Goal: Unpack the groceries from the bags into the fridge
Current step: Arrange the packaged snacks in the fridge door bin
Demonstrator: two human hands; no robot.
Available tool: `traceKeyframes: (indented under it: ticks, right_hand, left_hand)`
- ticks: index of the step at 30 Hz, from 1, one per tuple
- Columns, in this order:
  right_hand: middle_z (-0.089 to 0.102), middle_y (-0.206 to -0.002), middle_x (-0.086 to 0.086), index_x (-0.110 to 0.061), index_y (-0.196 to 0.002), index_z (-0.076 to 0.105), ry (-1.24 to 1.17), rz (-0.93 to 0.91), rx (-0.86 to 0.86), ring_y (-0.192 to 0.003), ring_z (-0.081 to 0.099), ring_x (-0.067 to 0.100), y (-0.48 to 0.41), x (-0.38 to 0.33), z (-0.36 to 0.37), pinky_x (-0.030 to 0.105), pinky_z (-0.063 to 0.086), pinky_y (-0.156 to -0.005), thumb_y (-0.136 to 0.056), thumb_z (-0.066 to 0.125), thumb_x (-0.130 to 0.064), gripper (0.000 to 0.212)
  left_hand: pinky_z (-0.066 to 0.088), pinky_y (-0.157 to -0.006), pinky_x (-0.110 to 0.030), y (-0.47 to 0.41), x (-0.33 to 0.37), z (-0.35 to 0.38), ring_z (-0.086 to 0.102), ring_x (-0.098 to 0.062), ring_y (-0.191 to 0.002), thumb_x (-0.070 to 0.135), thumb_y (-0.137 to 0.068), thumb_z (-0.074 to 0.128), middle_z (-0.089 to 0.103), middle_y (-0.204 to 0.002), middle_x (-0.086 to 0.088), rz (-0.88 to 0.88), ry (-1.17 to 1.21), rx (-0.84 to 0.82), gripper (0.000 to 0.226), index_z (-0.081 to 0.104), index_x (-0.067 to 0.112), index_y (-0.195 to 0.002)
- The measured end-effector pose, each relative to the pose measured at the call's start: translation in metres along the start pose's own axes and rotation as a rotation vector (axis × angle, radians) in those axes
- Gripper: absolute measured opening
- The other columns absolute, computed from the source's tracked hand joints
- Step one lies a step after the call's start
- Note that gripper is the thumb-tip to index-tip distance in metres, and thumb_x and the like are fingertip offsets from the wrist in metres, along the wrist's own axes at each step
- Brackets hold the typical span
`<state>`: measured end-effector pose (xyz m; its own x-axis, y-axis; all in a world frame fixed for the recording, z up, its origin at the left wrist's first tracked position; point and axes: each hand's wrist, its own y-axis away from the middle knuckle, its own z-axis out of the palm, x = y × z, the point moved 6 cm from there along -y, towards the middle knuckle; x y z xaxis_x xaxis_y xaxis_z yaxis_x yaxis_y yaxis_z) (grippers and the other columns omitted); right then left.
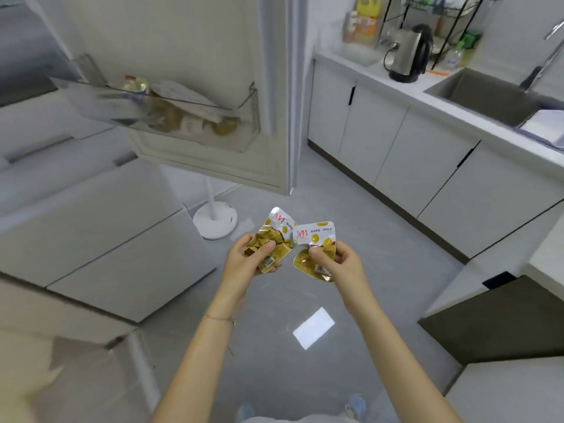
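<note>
Forearms (195, 361) stretch over the floor (381, 270). The left hand (253, 254) pinches one gold packet (274, 236) and the right hand (338, 257) pinches a second packet (314, 239), just beside it. Ahead, the open fridge door (213, 41) has a bin (183, 117) of blurred items, with a fan base (215, 219) beneath and a kettle (407, 53) on the counter (351, 61)

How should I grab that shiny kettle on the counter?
Take the kettle by its black handle, coming from the sink side. It stands upright, and the handle loops out from the body on that side, leaving a gap for fingers. The steel body is round and smooth, a poorer grip.
</note>
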<state>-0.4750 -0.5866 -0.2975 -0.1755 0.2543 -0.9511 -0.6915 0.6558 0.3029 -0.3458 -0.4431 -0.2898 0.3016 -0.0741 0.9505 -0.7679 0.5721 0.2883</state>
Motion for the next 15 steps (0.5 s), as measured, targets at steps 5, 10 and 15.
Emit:
traceKeyframes:
  ticks: [5, 10, 15]
  right_hand:
    - [0.074, -0.095, -0.006, -0.02, -0.099, 0.069, 0.027, -0.062, -0.029, -0.084, 0.069, 0.005, 0.0, -0.006, 0.099, 0.014, 0.051, -0.065, -0.085, 0.071, -0.018, 0.014]
    - [0.074, -0.1, 0.0, -0.014, -0.106, 0.069, 0.093, -0.168, -0.038, -0.091, 0.069, 0.014, -0.005, -0.034, 0.175, 0.018, 0.05, -0.071, -0.085, 0.072, -0.02, 0.022]
    - [0.075, -0.09, 0.0, -0.014, -0.094, 0.069, 0.148, -0.319, -0.039, -0.088, 0.07, 0.02, -0.009, -0.089, 0.218, 0.042, 0.057, -0.083, -0.083, 0.073, -0.015, 0.012]
  left_hand:
    - [0.057, -0.063, -0.028, 0.0, 0.036, -0.101, 0.072, -0.03, -0.076, 0.011, -0.09, 0.066, 0.074, -0.09, -0.01, 0.084, 0.017, 0.011, 0.017, 0.062, 0.002, -0.104]
    - [0.059, -0.068, -0.03, -0.009, 0.077, -0.182, 0.072, -0.026, -0.077, 0.011, -0.09, 0.066, 0.074, -0.092, -0.009, 0.158, 0.043, 0.066, 0.016, 0.063, 0.003, -0.104]
    - [0.054, -0.086, -0.035, -0.031, 0.117, -0.218, 0.068, -0.018, -0.091, 0.017, -0.086, 0.07, 0.073, -0.094, -0.004, 0.281, 0.051, 0.092, 0.007, 0.068, 0.018, -0.093]
